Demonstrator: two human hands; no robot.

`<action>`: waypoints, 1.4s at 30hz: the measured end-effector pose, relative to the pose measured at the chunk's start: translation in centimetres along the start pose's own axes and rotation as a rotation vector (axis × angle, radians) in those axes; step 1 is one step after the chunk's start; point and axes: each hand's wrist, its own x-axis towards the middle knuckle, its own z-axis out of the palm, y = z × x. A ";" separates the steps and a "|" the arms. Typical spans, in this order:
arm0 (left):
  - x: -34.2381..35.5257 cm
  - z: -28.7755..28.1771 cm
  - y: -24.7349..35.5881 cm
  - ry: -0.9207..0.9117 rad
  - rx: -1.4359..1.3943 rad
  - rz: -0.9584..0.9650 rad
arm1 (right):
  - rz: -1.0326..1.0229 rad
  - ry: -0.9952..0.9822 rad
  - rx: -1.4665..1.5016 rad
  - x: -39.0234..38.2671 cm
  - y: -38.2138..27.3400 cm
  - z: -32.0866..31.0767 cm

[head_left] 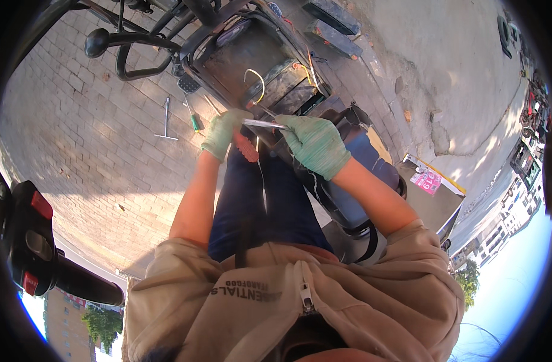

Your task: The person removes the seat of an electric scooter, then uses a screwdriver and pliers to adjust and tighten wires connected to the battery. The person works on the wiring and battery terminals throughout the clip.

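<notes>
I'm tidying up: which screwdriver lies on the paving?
The green-handled screwdriver, beside the T-bar; the red-handled one is in the left hand.

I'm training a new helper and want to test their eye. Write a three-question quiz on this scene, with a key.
1. Which hand holds the red-handled tool?
2. True or false: the T-shaped tool lies on the paving.
3. What colour are the gloves? A) black B) pale green C) orange

Key: 1. The left hand. 2. True. 3. B.
</notes>
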 end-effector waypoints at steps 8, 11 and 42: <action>-1.8 2.1 3.3 -0.185 -0.796 -0.144 | -0.270 -0.313 0.041 0.7 -2.5 3.7; 0.4 1.6 3.6 -0.233 -0.827 -0.054 | -0.271 -0.343 0.344 2.3 0.3 3.1; 25.7 1.3 -10.4 0.036 0.136 -0.361 | 0.061 -1.039 -0.679 24.6 32.6 25.4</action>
